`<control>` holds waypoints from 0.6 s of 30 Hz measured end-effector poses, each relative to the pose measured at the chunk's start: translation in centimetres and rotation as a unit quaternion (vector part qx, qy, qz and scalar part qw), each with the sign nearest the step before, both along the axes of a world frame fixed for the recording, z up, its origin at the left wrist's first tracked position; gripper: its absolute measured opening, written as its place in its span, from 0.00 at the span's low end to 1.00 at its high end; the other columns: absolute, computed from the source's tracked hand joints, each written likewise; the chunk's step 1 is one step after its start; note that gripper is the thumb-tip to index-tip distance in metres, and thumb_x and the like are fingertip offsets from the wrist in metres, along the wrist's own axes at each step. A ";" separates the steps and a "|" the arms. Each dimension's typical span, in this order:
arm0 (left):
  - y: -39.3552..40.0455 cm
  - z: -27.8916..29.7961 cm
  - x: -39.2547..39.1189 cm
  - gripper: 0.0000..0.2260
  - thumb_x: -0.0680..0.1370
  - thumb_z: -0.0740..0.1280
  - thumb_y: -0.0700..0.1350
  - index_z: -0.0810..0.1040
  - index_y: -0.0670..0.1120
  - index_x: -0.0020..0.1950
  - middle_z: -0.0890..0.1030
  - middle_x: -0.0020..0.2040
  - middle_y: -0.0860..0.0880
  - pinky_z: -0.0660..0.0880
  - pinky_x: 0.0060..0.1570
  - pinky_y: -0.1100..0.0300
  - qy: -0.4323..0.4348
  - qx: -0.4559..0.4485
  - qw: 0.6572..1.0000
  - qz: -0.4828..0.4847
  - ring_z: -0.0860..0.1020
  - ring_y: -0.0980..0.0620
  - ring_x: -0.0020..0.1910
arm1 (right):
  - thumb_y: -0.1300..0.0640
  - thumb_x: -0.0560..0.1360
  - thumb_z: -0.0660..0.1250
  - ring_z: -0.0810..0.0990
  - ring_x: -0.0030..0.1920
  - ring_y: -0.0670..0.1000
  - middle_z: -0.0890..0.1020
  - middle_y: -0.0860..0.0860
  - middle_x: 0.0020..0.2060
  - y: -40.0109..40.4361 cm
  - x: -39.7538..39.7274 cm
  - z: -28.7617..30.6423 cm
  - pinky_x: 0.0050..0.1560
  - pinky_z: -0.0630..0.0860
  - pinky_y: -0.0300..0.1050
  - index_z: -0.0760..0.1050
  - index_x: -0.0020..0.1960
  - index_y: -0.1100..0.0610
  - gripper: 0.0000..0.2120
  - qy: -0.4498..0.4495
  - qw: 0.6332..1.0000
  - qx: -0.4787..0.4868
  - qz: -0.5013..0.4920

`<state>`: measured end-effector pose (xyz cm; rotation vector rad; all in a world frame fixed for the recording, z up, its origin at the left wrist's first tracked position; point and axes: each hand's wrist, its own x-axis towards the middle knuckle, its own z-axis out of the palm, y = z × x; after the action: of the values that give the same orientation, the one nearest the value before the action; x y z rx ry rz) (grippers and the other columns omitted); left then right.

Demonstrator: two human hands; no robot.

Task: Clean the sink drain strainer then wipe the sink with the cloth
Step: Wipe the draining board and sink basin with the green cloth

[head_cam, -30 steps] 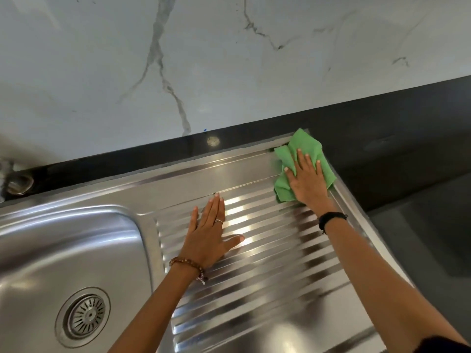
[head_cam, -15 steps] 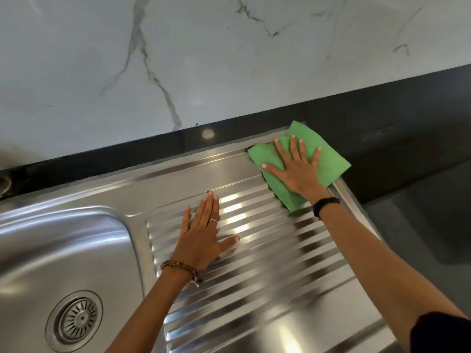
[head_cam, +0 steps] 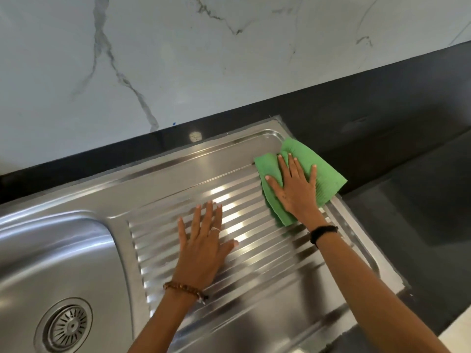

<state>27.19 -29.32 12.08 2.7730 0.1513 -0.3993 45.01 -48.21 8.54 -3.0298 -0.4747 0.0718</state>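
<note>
While the right hand [head_cam: 295, 189] presses the green cloth [head_cam: 323, 171] flat on the sink's [head_cam: 178, 174] far right corner, wiping looks under way

Both grips are open, fingers straight; the left hand [head_cam: 201, 248] rests bare on the ribbed drainboard [head_cam: 254, 250]. Cloth looks thin, creased. Next likely needs strokes along the ribs toward the strainer [head_cam: 67, 326], seated in the basin

Even, moderately bright light; glare streaks on the ribbed stainless steel drainboard [head_cam: 254, 250] between both hands, soft arm shadows. Sharp centre, wide-angle bending at edges, slight blur on the round metal drain strainer [head_cam: 66, 326].
</note>
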 end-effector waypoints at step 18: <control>-3.4 -0.9 -6.9 0.41 0.63 0.34 0.74 0.24 0.53 0.67 0.25 0.70 0.50 0.27 0.68 0.47 0.038 -0.004 0.999 0.005 0.28 0.50 0.71 | 0.44 0.81 0.44 0.51 0.77 0.52 0.54 0.53 0.77 -4.7 -2.4 -0.2 0.73 0.40 0.61 0.38 0.74 0.52 0.26 -0.010 0.998 0.006 0.056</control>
<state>20.27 -32.75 11.16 2.7485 0.1810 -0.5021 42.64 -52.95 8.37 -2.9926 -0.6434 0.0437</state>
